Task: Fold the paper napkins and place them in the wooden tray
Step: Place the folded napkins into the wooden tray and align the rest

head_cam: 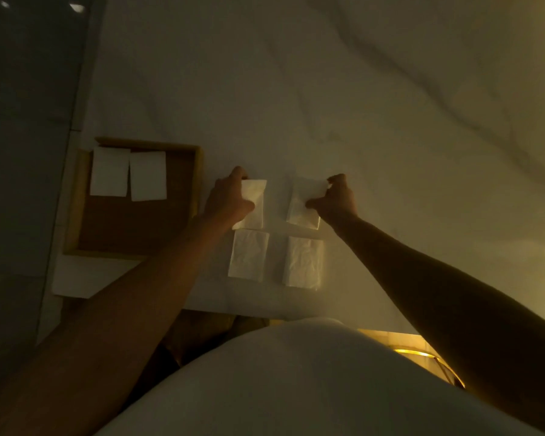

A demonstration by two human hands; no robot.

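Note:
A wooden tray (192,196) with a cork-brown floor sits at the left on the white sheet; two folded white napkins (110,172) (148,176) lie side by side at its far end. Right of the tray, several folded napkins lie in a square. My left hand (225,196) pinches the far-left napkin (256,202) along its left edge. The fingers of my right hand (339,198) are closed on the right edge of the far-right napkin (304,204). The two near napkins (248,255) (303,262) lie flat and untouched.
The white bed sheet (359,105) is wrinkled and stretches far back and right. Its left edge runs beside a dark floor (19,152). A flat white sheet of paper (73,278) pokes out under the tray's near side. A lit yellow object (422,350) glows below the bed's near edge.

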